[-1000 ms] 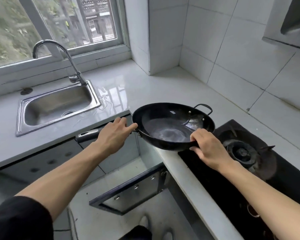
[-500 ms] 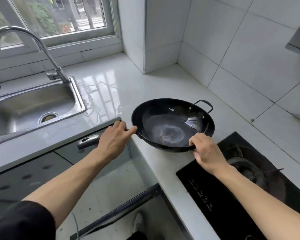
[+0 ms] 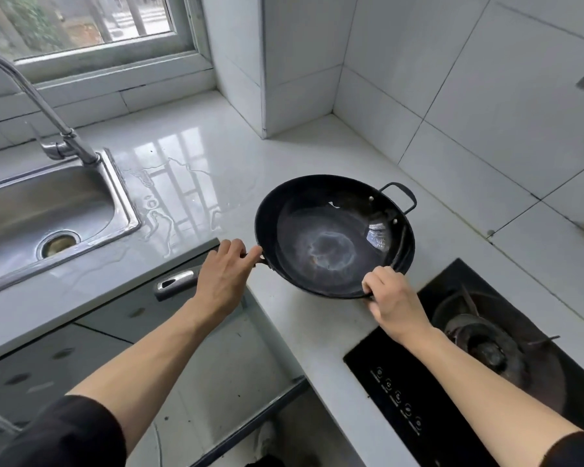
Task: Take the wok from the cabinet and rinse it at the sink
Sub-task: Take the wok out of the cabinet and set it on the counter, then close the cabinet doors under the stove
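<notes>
1. The wok [image 3: 331, 239] is over the white bench [image 3: 216, 156], at the bench's front edge, between the sink [image 3: 48, 210] on the left and the black hob [image 3: 452, 382] at the right front corner.
2. It sits open side up, tipped a little toward the person, so the dark inside with its pale bluish ring at the bottom faces the camera.
3. Its line from handle to handle runs slantwise: a loop handle [image 3: 400, 197] points to the back right, toward the tiled wall, and the opposite end points front left, toward the open cabinet below the bench edge.
4. The left hand [image 3: 225, 274] has its grip clenched at the front left end of the wok; what it grasps there is hidden under the fingers.
5. The right hand [image 3: 390, 298] has its grip pinched on the near rim, thumb over the edge.
6. Whether the wok's underside touches the bench, I cannot tell.
7. The faucet [image 3: 48, 119] stands at the sink's back right corner, well apart from the wok.
8. The hob carries a row of small white control symbols along its front edge; they are too small to read. No brand shows on the wok.
</notes>
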Demonstrator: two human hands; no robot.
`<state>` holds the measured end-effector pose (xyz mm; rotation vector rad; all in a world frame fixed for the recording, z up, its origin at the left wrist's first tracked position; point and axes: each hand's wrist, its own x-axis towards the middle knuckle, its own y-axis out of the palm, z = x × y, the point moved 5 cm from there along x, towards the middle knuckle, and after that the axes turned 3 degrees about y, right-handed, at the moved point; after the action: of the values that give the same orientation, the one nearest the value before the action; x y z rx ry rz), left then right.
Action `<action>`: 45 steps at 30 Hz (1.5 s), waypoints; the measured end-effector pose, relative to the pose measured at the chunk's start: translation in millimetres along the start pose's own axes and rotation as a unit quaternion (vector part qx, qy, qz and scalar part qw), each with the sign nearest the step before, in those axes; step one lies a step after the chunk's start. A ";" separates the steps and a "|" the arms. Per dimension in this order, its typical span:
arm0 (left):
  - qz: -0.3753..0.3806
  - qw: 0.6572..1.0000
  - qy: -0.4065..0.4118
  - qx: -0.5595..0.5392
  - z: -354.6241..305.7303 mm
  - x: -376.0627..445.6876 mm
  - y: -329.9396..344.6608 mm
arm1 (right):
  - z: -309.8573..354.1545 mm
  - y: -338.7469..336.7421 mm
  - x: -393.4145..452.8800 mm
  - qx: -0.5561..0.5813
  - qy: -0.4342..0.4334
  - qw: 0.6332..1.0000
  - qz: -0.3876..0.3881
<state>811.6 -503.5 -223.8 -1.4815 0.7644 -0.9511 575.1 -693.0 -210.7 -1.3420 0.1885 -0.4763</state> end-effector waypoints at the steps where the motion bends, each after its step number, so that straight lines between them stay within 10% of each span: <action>1: 0.002 1.000 0.000 -0.003 -2.8 0.1 4.1 | -2.6 6.7 -1.9 -0.002 0.018 1.000 0.009; 24: 0.044 0.996 -0.076 0.022 0.6 -168.0 -18.0 | 9.5 18.5 -91.3 0.083 0.063 0.994 0.014; 35: 0.282 0.936 -0.192 -0.083 -5.7 -329.3 26.0 | 61.9 49.9 -196.0 0.027 0.092 0.984 0.150; 45: 0.255 0.939 -0.148 -0.177 -23.6 -388.9 69.8 | 84.0 58.0 -306.8 -0.075 0.196 0.946 0.245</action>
<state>616.4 -181.8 -346.6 -1.5713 1.0622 -0.1948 348.4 -476.4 -289.8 -1.2785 0.8825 -0.3026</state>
